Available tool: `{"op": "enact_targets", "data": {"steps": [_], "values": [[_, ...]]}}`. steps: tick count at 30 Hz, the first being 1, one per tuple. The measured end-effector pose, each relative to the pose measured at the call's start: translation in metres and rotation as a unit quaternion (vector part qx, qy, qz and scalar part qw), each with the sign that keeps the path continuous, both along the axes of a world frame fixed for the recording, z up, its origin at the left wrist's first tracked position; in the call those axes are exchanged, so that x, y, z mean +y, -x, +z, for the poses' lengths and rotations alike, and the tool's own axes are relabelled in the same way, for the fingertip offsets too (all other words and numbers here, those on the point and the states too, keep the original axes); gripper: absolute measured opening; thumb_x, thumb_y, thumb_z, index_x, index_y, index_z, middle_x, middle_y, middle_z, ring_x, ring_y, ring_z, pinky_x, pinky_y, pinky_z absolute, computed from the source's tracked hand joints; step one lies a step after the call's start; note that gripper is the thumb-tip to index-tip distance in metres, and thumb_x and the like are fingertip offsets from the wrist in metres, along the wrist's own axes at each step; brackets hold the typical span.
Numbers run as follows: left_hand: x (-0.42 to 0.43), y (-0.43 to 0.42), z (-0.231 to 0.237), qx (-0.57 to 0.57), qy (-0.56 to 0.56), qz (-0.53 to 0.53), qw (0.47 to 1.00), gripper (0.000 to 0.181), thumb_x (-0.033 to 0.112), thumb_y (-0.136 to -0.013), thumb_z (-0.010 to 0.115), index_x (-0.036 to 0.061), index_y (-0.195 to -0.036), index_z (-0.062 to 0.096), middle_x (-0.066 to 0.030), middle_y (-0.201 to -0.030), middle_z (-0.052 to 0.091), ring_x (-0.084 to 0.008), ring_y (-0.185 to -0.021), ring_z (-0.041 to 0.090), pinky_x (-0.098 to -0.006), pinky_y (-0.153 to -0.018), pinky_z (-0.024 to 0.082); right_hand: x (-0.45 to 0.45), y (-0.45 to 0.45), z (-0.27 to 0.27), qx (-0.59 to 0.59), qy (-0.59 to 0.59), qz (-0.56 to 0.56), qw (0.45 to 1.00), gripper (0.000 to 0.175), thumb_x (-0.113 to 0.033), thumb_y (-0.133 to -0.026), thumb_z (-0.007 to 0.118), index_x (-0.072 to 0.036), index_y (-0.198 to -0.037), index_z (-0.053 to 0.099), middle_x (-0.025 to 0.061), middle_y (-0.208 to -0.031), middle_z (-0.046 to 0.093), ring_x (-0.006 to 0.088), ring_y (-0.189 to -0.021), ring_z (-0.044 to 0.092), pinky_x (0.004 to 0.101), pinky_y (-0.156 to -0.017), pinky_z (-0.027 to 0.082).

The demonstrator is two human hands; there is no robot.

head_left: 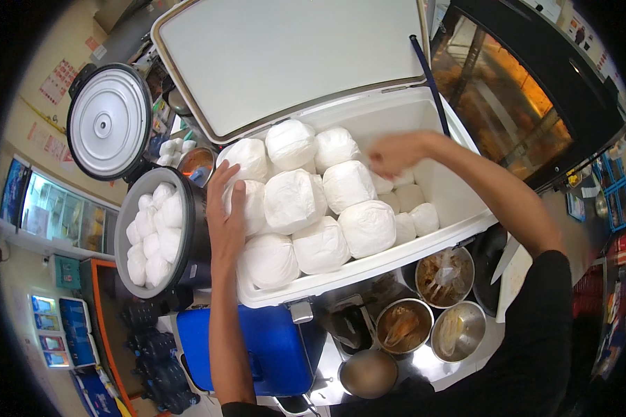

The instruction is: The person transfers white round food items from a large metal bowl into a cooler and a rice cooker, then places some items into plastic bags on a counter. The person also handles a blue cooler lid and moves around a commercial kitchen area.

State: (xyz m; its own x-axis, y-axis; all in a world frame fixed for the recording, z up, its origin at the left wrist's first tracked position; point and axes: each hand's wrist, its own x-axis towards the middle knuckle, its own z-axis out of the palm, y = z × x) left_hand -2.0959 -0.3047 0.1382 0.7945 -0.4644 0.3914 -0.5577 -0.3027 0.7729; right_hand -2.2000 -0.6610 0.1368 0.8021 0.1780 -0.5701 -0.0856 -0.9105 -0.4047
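Note:
An open white cooler box (271,296) holds many white paper-wrapped bundles, stacked higher on its left side. My left hand (226,208) rests with fingers spread against a wrapped bundle (252,207) at the cooler's left end. Over the right part of the stack is my right hand (396,156), blurred, its fingers curled; whether it holds anything cannot be told. Smaller wrapped bundles (409,197) lie lower in the box, beneath and right of that hand. What the bundles contain is hidden.
Left of the cooler, a round grey-rimmed container (123,245) with its lid (104,122) raised holds more wrapped bundles. A blue cooler (276,349) and metal bowls of food (404,326) stand nearer me. A knife (505,259) lies at right, below a glass-fronted heated cabinet (501,94).

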Motion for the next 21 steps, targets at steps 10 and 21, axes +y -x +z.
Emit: {"op": "enact_targets", "data": {"steps": [10,21], "values": [[0.001,-0.006,-0.003,-0.033,-0.004,-0.015,0.999,0.043,0.037,-0.105,0.057,0.0050,-0.133,0.063,-0.0192,-0.151,0.049,-0.0338,-0.143,0.044,-0.0434,-0.119,0.031,-0.028,0.054,-0.169,0.323,0.201,0.204,0.902,0.087,-0.047,-0.068,0.087,0.000,-0.137,0.063,0.0184,-0.146,0.058,0.0341,-0.128,0.059,0.0454,-0.105,0.049],[0.002,-0.002,0.002,-0.010,0.013,-0.033,0.999,0.050,0.045,-0.105,0.052,0.0064,-0.136,0.062,-0.0200,-0.153,0.047,-0.0353,-0.145,0.041,-0.0448,-0.121,0.027,-0.032,0.059,0.073,-0.051,0.090,-0.081,0.991,0.050,-0.033,-0.070,0.081,0.004,-0.103,0.073,0.0149,-0.090,0.073,0.0241,-0.084,0.070,0.0353,-0.077,0.056]]}}
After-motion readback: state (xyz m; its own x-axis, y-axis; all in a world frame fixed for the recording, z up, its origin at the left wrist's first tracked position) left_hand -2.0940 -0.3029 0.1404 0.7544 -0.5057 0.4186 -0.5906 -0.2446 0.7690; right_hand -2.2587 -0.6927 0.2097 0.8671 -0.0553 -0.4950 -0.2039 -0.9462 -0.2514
